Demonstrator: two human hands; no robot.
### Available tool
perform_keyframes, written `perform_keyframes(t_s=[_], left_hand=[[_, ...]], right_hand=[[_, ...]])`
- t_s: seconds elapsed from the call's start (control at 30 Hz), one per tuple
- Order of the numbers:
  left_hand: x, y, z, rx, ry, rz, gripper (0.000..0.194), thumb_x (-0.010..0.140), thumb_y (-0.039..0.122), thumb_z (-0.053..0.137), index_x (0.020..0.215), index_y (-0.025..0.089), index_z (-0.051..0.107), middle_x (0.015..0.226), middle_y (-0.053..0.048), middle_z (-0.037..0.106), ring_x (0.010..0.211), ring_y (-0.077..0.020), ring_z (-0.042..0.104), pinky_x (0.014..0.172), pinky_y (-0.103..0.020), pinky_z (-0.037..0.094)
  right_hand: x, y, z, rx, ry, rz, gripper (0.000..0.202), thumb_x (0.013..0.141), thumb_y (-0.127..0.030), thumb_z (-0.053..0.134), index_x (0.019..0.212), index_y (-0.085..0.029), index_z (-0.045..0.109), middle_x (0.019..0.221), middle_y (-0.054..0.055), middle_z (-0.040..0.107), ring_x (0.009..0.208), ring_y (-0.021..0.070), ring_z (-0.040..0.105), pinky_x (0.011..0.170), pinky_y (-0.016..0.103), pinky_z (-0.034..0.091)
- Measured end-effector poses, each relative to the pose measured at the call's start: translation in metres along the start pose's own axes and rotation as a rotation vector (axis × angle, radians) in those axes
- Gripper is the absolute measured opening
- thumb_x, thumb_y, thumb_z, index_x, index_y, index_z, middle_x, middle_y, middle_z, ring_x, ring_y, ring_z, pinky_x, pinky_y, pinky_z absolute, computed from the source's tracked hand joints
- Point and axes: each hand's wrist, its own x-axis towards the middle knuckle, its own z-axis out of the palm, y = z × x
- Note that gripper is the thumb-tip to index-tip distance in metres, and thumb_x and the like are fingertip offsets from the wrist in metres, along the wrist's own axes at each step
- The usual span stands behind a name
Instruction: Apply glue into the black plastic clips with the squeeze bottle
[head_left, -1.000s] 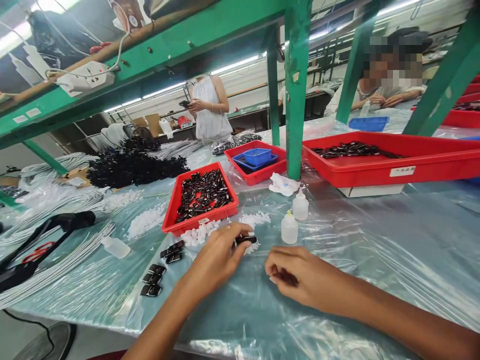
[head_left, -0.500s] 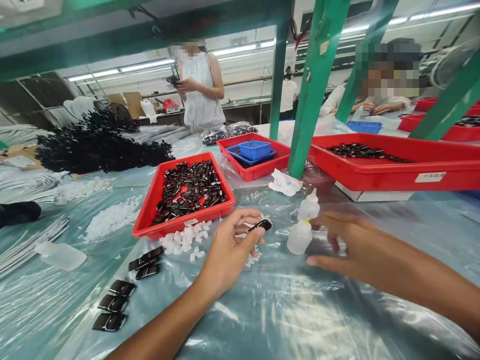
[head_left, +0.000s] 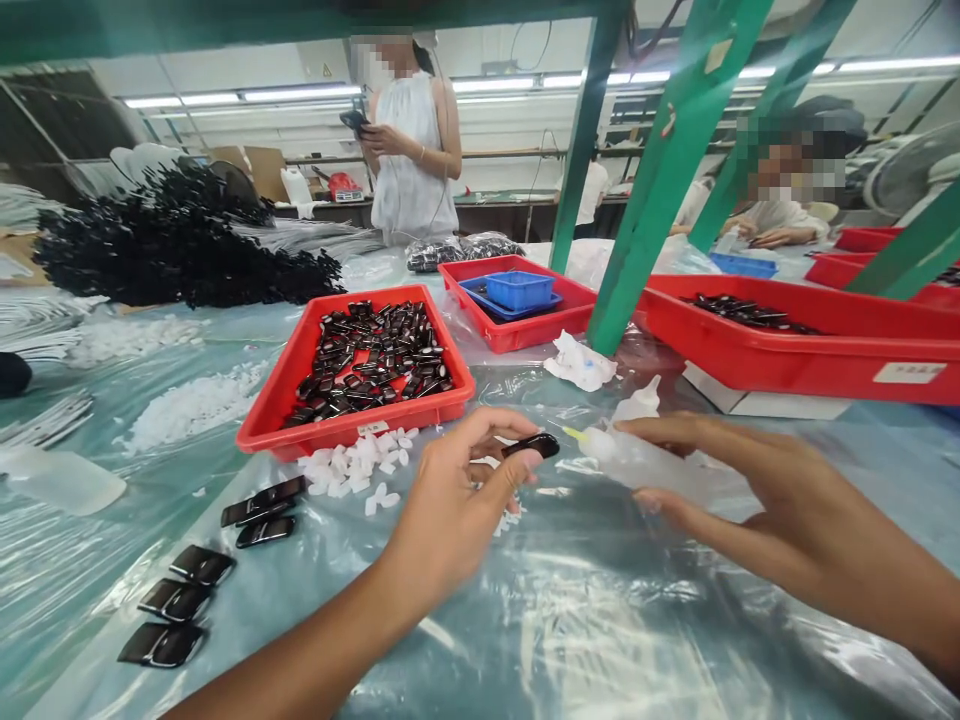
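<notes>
—Across the tabletop [head_left: 600, 640], what crowds you?

—Beyond my left grip [head_left: 450, 505] sits a red tray [head_left: 442, 404] heaped with black pieces, and white bits [head_left: 352, 465] lie along its near edge. Nearer on my left, glossy black blocks [head_left: 163, 645] rest in two small groups. Ahead of my right grip [head_left: 780, 500] are another bottle [head_left: 637, 400], a crumpled white tissue [head_left: 581, 362] and a green post [head_left: 645, 210], with a bigger red tray [head_left: 825, 365] blocking the far right.

—How are you reaching?

—My left forearm [head_left: 315, 650] slants up from the lower left, thumb and forefinger pinched on one black part [head_left: 541, 445]. My right forearm [head_left: 915, 605] comes from the lower right, fingers parted around a squeeze bottle [head_left: 637, 462].

—Which way does the part point?

—Sideways: its long axis runs left to right, free end toward the bottle, held above the tabletop between my two grips. The bottle tips nearly level, its yellow nozzle [head_left: 576, 434] aimed left at the part. Whether the thin tip touches, I cannot tell.
</notes>
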Motion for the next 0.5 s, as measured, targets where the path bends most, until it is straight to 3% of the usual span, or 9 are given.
perform_keyframes(t_s=[0.2, 0.3, 0.5], left_hand=[[0.002, 0.004, -0.001, -0.015, 0.062, -0.036, 0.009, 0.091, 0.021, 0.070, 0.100, 0.019, 0.069, 0.094, 0.000, 0.070, 0.072, -0.0096, 0.070, 0.052, -0.014, 0.055], [0.002, 0.004, -0.001, -0.007, 0.058, -0.041, 0.009, 0.091, 0.021, 0.070, 0.099, 0.020, 0.068, 0.095, 0.000, 0.070, 0.073, -0.0097, 0.070, 0.052, -0.014, 0.055], [-0.001, 0.005, -0.001, 0.068, 0.003, -0.036, 0.008, 0.092, 0.024, 0.069, 0.100, 0.022, 0.069, 0.086, 0.003, 0.068, 0.066, -0.0090, 0.063, 0.050, -0.014, 0.050]], right_hand=[[0.005, 0.002, -0.004, -0.145, 0.091, -0.146, 0.029, 0.101, -0.050, 0.062, 0.129, -0.042, 0.067, 0.116, -0.007, 0.080, 0.088, 0.0178, 0.078, 0.057, 0.020, 0.061], [0.006, 0.006, -0.003, -0.162, 0.081, -0.166, 0.032, 0.101, -0.050, 0.061, 0.133, -0.045, 0.064, 0.119, -0.009, 0.079, 0.092, 0.0179, 0.079, 0.065, 0.021, 0.065], [0.005, 0.010, -0.006, -0.137, 0.085, -0.136, 0.035, 0.100, -0.054, 0.063, 0.134, -0.048, 0.065, 0.121, -0.009, 0.079, 0.105, 0.0209, 0.078, 0.066, 0.020, 0.066]])
